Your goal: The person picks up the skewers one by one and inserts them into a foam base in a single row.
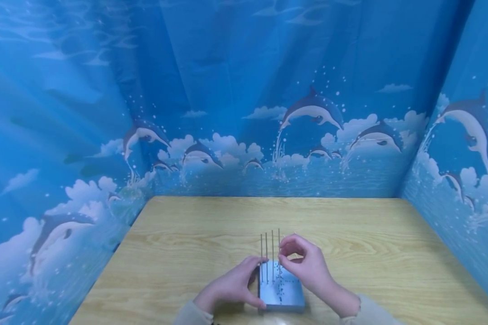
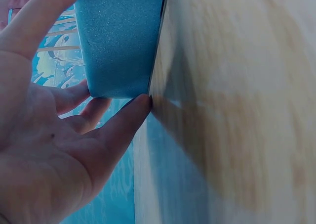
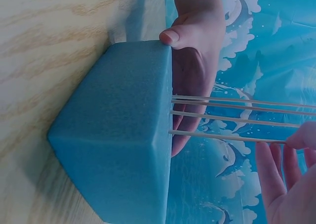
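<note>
Four thin sticks (image 1: 266,253), upright in a row in the dark-pitted top of a blue block (image 1: 290,295). Pinches the rightmost stick (image 1: 279,237) in right hand (image 1: 307,266); grips block's left side between left hand's (image 1: 237,282) thumb and fingers. On wood-grain desk (image 1: 374,243), before dolphin-print sheeting (image 1: 227,67).

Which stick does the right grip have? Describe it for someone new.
On the wood-grain table, find the blue block. Four thin sticks stand upright from its top. In the head view, it's the rightmost stick, the only one the right grip pinches.
</note>
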A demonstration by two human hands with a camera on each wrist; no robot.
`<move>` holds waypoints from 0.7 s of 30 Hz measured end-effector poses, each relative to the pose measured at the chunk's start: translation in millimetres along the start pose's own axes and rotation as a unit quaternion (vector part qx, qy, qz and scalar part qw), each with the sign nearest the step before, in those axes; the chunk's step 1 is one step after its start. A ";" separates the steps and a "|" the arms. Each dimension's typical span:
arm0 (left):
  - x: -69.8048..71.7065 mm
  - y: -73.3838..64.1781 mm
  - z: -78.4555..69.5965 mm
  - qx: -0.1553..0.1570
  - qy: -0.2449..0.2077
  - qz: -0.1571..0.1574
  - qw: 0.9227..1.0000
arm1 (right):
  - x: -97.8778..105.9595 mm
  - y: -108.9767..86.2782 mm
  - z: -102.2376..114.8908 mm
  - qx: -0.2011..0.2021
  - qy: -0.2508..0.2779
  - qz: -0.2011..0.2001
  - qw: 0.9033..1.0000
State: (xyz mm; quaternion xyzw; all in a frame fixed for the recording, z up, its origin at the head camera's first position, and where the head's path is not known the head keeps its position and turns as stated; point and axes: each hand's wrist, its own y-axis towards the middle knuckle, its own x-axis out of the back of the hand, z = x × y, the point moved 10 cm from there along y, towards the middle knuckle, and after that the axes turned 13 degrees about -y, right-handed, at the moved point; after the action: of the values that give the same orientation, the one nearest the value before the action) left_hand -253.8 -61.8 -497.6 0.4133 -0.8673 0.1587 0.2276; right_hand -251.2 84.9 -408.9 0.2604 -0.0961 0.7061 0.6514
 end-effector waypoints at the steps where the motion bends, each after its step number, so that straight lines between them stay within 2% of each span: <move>1: 0.0 0.1 -0.1 -0.001 0.000 0.000 1.000 | 0.1 0.0 -0.5 -0.001 0.000 -0.001 1.000; 21: -0.4 0.8 -1.0 -0.004 0.005 0.002 1.000 | 0.9 1.5 -7.7 -0.020 -0.007 0.005 1.000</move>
State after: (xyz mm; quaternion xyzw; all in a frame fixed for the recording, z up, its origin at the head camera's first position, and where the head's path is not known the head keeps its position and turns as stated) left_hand -253.9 -60.6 -497.0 0.4100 -0.8675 0.1581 0.2330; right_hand -254.6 89.2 -414.7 0.2517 -0.1157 0.7056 0.6522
